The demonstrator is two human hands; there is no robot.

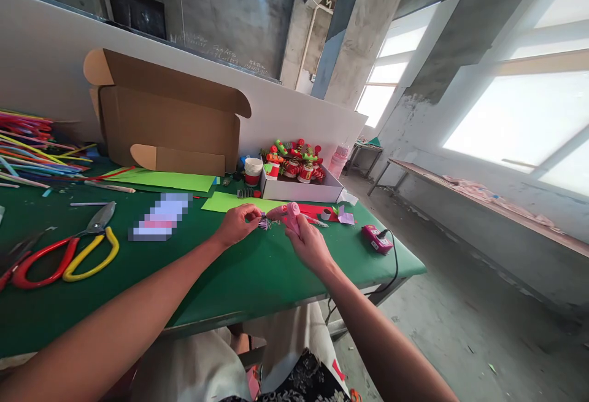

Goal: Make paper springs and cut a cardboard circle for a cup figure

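My right hand [309, 243] is wrapped round the handle of a pink hot glue gun [293, 210], its nozzle aimed left toward my other hand. Between the fingertips of my left hand [237, 225] is a small pleated strip [264, 223], purple and dark, just above the green table [221, 279]. The nozzle is at or very near this strip; I cannot tell whether they touch. Beyond my hands lie green paper [218, 202] and red paper [313, 210]. A small roll of tape [326, 213] and a folded lilac paper piece [346, 216] rest on the right.
A white box [304, 191] holds several red and green paper figures. Paper cups [253, 172] and an open cardboard box [168, 123] stand behind. Large scissors [87, 236] and pipe cleaners [37, 150] lie left. A pink power socket [376, 240] with a cord sits near the right edge.
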